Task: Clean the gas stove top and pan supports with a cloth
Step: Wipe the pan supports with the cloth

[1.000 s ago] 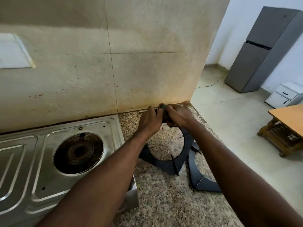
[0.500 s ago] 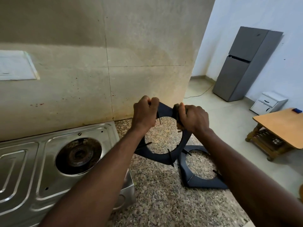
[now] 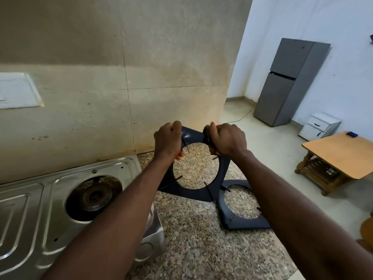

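Here the left grip, a bare hand, is curled tight round the upper left rim of a dark pan support, which stands tilted up on edge over the speckled tabletop. The left forearm hides the support's left corner. Whether its lower edge rests on the stone cannot be told.

The right grip is clenched on the upper right rim, with a dark wad, apparently the cloth, pressed between fingers and metal. Only a small lump of it shows past the knuckles, too little to tell its fabric or fold. Thin prongs point inward around the support's round opening, and the stone shows through it.

A second pan support lies flat on the tabletop just to the right, and the right forearm covers its far corner. Whether the two supports touch where they overlap is unclear.

At left sits the steel stove top, cut off by the frame's left and lower edges, with one bare burner exposed in a grimy well. The left forearm hides part of its front right corner.

Behind runs a stained, spotted wall. Beyond it stand a grey fridge, a small white drawer unit and a wooden table clipped at the right edge. A small blue object on that table is too small to identify.
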